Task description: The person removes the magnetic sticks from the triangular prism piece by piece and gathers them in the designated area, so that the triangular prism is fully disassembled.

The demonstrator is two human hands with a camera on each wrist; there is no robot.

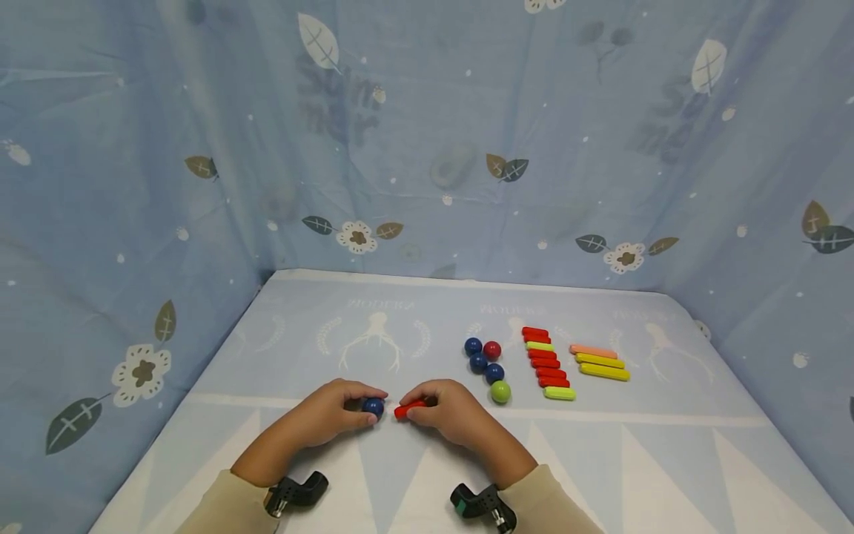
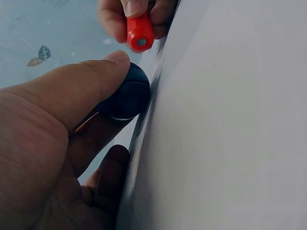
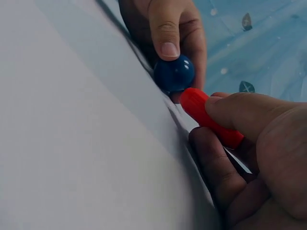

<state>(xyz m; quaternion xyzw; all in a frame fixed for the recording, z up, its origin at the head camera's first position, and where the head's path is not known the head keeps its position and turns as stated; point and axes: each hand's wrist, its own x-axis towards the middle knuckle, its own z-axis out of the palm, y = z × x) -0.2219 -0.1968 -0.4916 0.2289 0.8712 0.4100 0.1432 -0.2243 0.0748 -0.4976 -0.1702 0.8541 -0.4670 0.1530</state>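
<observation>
My left hand (image 1: 328, 412) pinches a dark blue ball (image 1: 373, 406) between thumb and fingers, low over the table. Facing it, my right hand (image 1: 448, 409) grips a short red stick (image 1: 408, 409) whose free end points toward the ball. In the head view a small gap separates the two. The left wrist view shows a small pale hole in the end of the red stick (image 2: 140, 37), beyond the blue ball (image 2: 128, 93). From the right wrist, the red stick (image 3: 206, 115) appears just in front of the ball (image 3: 174, 74); whether they touch I cannot tell.
Right of my hands lie several balls: blue ones (image 1: 477, 362), a red one (image 1: 491, 350) and a green one (image 1: 500, 391). Beyond them runs a column of short red sticks (image 1: 545, 363) with green ones (image 1: 560, 394), then longer yellow sticks (image 1: 603, 371) and an orange one (image 1: 592, 351).
</observation>
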